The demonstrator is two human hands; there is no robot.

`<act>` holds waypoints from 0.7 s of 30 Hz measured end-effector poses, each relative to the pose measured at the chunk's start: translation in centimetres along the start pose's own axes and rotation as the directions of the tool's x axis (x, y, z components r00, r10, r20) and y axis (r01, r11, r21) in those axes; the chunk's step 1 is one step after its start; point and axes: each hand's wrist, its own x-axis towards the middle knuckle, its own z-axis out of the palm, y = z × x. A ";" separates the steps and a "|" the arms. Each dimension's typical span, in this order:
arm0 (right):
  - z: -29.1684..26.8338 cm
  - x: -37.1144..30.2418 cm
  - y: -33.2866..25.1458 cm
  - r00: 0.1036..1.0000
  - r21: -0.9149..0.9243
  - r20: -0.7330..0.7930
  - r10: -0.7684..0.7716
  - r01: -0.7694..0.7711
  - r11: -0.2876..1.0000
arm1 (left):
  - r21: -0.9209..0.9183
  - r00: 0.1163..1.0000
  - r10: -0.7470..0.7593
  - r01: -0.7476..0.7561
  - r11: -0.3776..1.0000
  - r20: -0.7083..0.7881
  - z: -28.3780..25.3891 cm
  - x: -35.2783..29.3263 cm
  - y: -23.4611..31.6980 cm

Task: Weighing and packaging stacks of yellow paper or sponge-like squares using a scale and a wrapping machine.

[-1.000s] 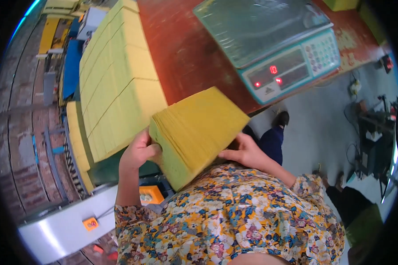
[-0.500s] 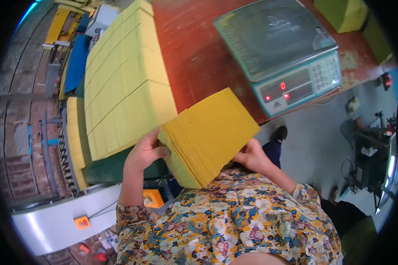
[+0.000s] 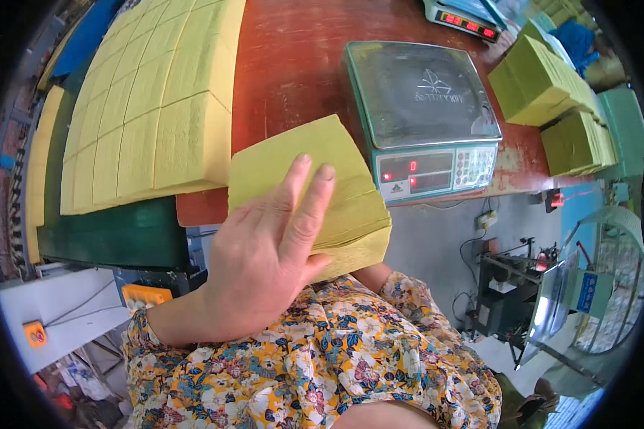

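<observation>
Bare red surface is left on the tabletop [image 3: 293, 79] between the large yellow paper blocks [image 3: 147, 121] at the left and the digital scale [image 3: 422, 93] at the right; past the table's near edge, grey floor [image 3: 436, 229] is exposed at the right. The left side is blocked by the rows of blocks, below which a dark green panel [image 3: 114, 239] is seen. The right side is partly taken up by the scale, with yellow stacks [image 3: 529, 82] set beyond it, a second scale [image 3: 461, 23] at the far side and a caged fan [image 3: 615, 286] near the rim. A thick stack of yellow sheets [image 3: 336, 161] is held before the torso, at the table's near edge; whether the tabletop is touched cannot be told. Its upper face is smooth, its layered side creased. It is overlaid by the left hand [image 3: 257, 250], two fingers extended apart, the thumb by the near side. The right hand [image 3: 371, 276] is mostly hidden under the stack, so its grip cannot be told.
</observation>
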 end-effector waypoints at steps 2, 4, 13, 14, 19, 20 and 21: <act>0.5 0.7 -0.1 0.996 0.047 0.073 0.042 -0.046 0.998 | -0.022 1.000 -0.026 0.026 0.999 -0.005 0.2 0.0 -0.3; 0.0 -1.3 -1.2 0.990 0.105 0.131 0.058 -0.072 0.992 | -0.043 1.000 -0.025 0.024 0.999 -0.003 0.0 0.2 -0.5; 2.6 7.1 -2.1 0.913 0.264 0.132 -0.386 0.343 0.902 | -0.466 0.926 -0.372 0.358 0.809 0.066 -1.8 0.8 -5.6; 2.0 7.8 -3.6 0.890 0.274 0.155 -0.430 0.379 0.884 | -0.555 0.903 -0.411 0.406 0.726 0.123 -2.6 0.6 -6.1; 2.0 4.3 -6.5 0.936 0.034 0.196 -0.291 0.290 0.956 | -0.760 0.804 -0.518 0.524 0.386 0.292 -3.7 -0.6 -9.5; 2.1 3.6 -7.2 0.941 -0.021 0.153 -0.303 0.309 0.951 | -0.757 0.808 -0.516 0.519 0.396 0.284 -3.6 -0.6 -9.7; 2.3 3.0 -7.9 0.937 -0.021 0.158 -0.311 0.318 0.948 | -0.797 0.810 -0.512 0.498 0.342 0.287 -3.6 -0.4 -9.8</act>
